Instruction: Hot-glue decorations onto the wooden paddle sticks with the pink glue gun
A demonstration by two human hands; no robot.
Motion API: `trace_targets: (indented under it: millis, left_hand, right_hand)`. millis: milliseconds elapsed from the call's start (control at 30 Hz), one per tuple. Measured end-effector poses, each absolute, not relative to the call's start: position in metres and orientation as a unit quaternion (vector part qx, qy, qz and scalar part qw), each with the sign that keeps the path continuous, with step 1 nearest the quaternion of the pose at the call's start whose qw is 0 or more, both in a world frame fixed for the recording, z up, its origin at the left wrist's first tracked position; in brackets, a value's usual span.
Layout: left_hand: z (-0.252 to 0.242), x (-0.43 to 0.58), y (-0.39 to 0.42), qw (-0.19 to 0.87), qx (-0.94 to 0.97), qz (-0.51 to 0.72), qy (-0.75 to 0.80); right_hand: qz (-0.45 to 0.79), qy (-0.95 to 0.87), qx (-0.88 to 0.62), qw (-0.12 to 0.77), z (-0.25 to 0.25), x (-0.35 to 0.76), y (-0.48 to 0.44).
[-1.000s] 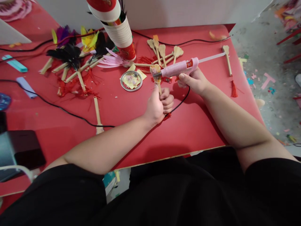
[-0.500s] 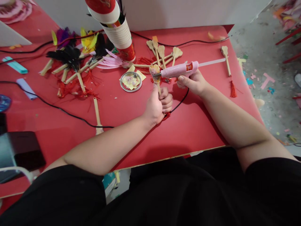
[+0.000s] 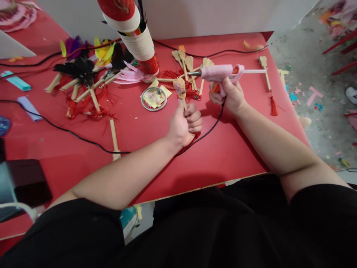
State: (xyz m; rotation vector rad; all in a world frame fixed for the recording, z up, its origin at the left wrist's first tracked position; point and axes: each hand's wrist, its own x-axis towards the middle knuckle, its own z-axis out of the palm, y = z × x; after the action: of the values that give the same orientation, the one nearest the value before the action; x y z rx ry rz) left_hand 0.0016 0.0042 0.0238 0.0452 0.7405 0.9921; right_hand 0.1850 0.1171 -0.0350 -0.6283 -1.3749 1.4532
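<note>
My left hand [image 3: 184, 124] is closed in a fist round the stem of a small wooden paddle stick [image 3: 180, 88], held upright with its rounded head on top and a red tassel trailing under the fist. My right hand [image 3: 228, 95] grips a pink hot glue gun [image 3: 220, 72], held level, its nozzle pointing left and lifted clear of the paddle head. A white glue stick juts from the gun's back. The gun's black cord [image 3: 212, 124] runs down over the red table [image 3: 237, 149].
A round tin lid [image 3: 154, 99] with yellow scraps lies left of the paddle. Several bare wooden paddles [image 3: 189, 65] and feathered ones [image 3: 83, 74] lie behind. A stack of paper cups [image 3: 136, 37] stands at the back. Black cables cross the table; a dark device [image 3: 25, 182] sits at the left.
The glue gun has lifted away from the paddle head and moved right and back. The left hand stays closed on the stick, which has shifted slightly.
</note>
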Motion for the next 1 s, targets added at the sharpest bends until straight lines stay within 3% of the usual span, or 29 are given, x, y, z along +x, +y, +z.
trace_targets:
  millis: [233, 1000]
  left_hand:
    - [0.022, 0.005, -0.001, 0.822, 0.042, 0.46, 0.332]
    - [0.024, 0.01, -0.003, 0.805, 0.064, 0.464, 0.364]
  right_hand:
    - [0.599, -0.597, -0.306, 0.437, -0.043, 0.189, 0.114]
    - [0.584, -0.611, -0.315, 0.432, -0.04, 0.19, 0.116]
